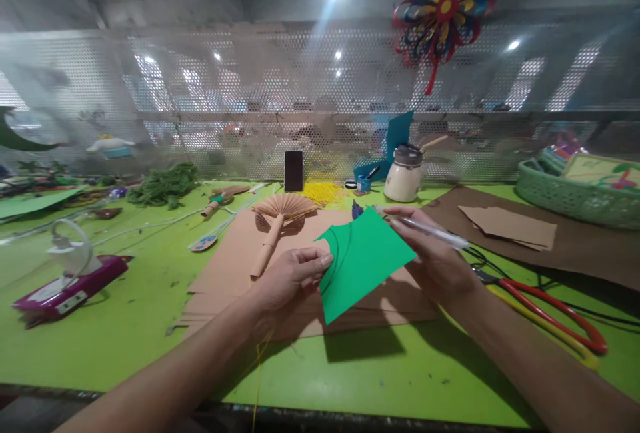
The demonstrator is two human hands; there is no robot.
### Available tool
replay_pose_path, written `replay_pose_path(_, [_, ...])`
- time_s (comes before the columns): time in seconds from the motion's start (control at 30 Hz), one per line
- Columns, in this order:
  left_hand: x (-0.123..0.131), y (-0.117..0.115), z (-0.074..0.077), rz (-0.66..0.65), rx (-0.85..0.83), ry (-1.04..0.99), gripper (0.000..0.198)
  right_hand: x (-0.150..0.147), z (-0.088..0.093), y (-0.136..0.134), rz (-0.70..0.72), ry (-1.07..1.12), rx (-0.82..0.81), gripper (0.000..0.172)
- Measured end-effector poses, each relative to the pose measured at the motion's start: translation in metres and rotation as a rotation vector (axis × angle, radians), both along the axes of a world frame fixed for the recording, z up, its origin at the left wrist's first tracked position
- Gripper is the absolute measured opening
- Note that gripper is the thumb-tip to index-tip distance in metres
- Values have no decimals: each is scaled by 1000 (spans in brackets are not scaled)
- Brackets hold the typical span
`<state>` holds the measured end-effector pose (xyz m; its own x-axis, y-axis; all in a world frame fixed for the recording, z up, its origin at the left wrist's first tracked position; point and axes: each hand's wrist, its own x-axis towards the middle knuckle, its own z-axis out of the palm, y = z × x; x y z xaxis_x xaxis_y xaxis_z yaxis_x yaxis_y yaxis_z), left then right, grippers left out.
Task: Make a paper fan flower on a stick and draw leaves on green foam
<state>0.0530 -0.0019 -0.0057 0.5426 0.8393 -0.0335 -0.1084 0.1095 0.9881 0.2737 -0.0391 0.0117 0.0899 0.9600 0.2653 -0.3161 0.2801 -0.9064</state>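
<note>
Green paper sheet point(363, 263), marked with a curved line, was held tilted just above the brown cardboard sheets point(225, 266) on the lime-green desk point(125, 326) in the head view. The left hand point(290, 276) had its grip pinched shut on the sheet's left edge. The right hand point(433, 256) had its grip closed round a clear plastic pen point(430, 229) at the sheet's right corner. Held by so light a pinch, the sheet could probably sag or slip.

The green paper point(363, 263) hides fingertips of the right hand point(435, 259); the far-right basket point(560, 198) (contents unclear) is cut by the edge; shapes behind the mesh point(225, 99) blur.
</note>
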Motion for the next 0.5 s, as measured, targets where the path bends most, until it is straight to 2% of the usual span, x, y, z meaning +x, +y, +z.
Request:
replay_pose_path(0.13, [2, -9, 6, -113, -105, -46, 28, -1, 3, -9, 70, -125, 150, 34])
replay_pose_path(0.27, [5, -15, 5, -273, -292, -168, 22, -3, 4, -12, 147, -194, 201, 34])
replay_pose_path(0.37, [6, -13, -1, -342, -331, -191, 20, -4, 2, -12, 162, -221, 189, 30])
replay_pose_path(0.5, [7, -13, -7, -414, -341, -146, 12, -7, 0, -12, 80, -246, 90, 25])
